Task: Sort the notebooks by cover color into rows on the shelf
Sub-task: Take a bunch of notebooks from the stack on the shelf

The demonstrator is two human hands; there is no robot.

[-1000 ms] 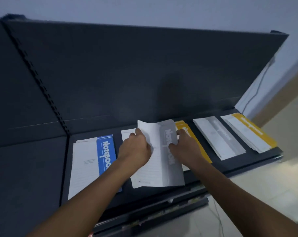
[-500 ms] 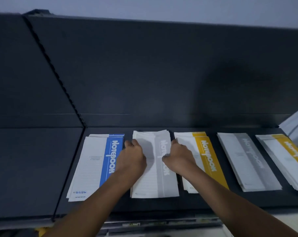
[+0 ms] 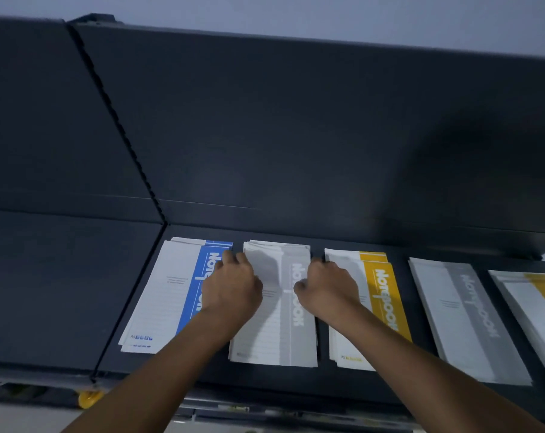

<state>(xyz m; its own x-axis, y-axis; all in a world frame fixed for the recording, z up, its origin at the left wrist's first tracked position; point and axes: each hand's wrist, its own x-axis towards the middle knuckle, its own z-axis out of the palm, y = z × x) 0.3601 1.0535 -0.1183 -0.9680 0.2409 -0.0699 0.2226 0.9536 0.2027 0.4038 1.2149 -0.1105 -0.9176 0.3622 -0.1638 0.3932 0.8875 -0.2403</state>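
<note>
Notebooks (image 3: 277, 339) lie in five single-colour stacks on the shelf (image 3: 265, 382), with the left hand (image 3: 233, 285) and right hand (image 3: 327, 289) gripping the edges of the grey stack (image 3: 274, 307) between them. A blue stack (image 3: 168, 292) lies left of the hands; the yellow stack (image 3: 380, 295), second grey stack (image 3: 464, 320) and second yellow stack (image 3: 533, 307) to their right suggest merging remains.

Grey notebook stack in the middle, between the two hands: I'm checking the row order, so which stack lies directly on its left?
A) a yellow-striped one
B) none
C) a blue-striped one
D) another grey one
C: the blue-striped stack lies just left of the grey stack, while the yellow-striped stack lies on its right.
</note>
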